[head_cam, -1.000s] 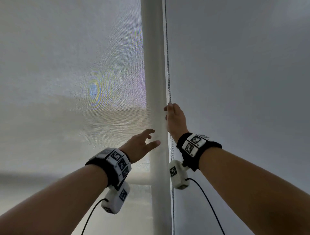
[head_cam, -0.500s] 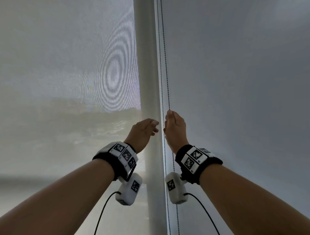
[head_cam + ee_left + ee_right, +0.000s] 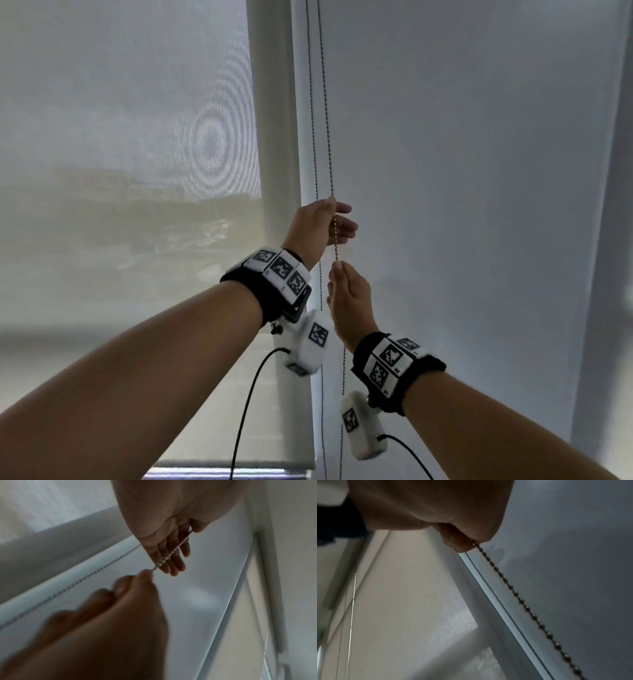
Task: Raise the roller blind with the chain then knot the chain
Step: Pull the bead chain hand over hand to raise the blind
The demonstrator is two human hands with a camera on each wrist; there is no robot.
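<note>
A beaded chain (image 3: 327,120) hangs in two strands in front of the grey blind (image 3: 462,171), just right of the white post (image 3: 274,137). My left hand (image 3: 322,219) is raised across to the right strand and pinches it between thumb and forefinger, with the other fingers loosely extended. Just below it, my right hand (image 3: 342,277) pinches the same strand at its fingertips. The left wrist view shows the chain (image 3: 173,551) crossing the left fingers (image 3: 178,563) down to the right hand (image 3: 144,577). In the right wrist view, the chain (image 3: 513,591) leaves the pinching right hand (image 3: 462,543).
A translucent mesh blind (image 3: 137,171) covers the window left of the post. Its bottom rail (image 3: 233,466) shows at the lower edge with a bright strip under it. The second chain strand (image 3: 311,102) hangs free beside the post. Camera cables dangle from both wrists.
My right hand has come down along the chain, still pinching it. My left hand has crossed from beside the post to the chain and taken hold above the right hand.
</note>
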